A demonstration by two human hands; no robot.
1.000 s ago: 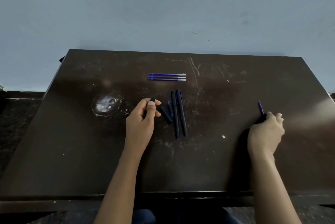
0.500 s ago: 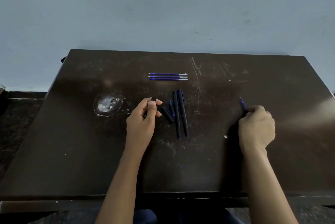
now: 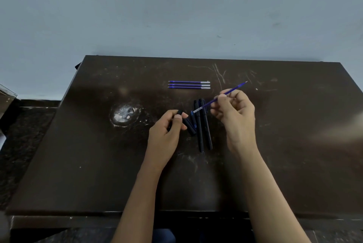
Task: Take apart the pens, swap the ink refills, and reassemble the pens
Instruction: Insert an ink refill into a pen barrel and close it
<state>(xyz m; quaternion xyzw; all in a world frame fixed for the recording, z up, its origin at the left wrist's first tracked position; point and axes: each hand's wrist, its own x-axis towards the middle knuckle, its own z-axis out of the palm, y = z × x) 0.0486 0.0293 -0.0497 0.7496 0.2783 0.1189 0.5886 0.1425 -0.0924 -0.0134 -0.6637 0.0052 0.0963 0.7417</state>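
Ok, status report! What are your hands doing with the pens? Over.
Left hand gripping black pen barrel. Right hand holding blue refill above the two pens. Three spare refills untouched. Nothing blocking.

Dim, glare at right, wide-angle warp
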